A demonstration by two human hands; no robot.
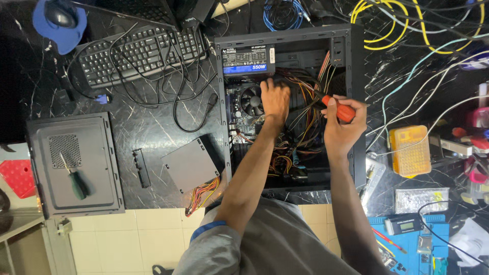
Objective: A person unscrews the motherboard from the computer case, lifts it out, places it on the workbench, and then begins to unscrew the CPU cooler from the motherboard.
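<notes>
The open PC case [356, 102] lies on its side on the dark tabletop [153, 127], with its board, fan [251, 100] and a thick tangle of wires [300, 122] exposed. The left hand [275, 98] reaches down into the case beside the fan, palm down, fingers [270, 85] curled onto something among the wires; what they grip is hidden, so I cannot tell how firmly they are closed. The right hand [344, 122] is wrapped tight around the orange handle of a screwdriver [340, 109], whose shaft points left into the wires toward the left hand.

The tip works close to the left hand and to bundled wires, so a slip could, I judge, jab a finger, nick insulation or scratch the board. A freed screw could drop under the wires. The power supply [248, 60] sits just above; whether it is unplugged cannot be seen.

Outside the case lie 1 side panel [102, 153] with a green screwdriver [76, 182] on it, a drive [191, 164] and a keyboard [142, 53].
</notes>
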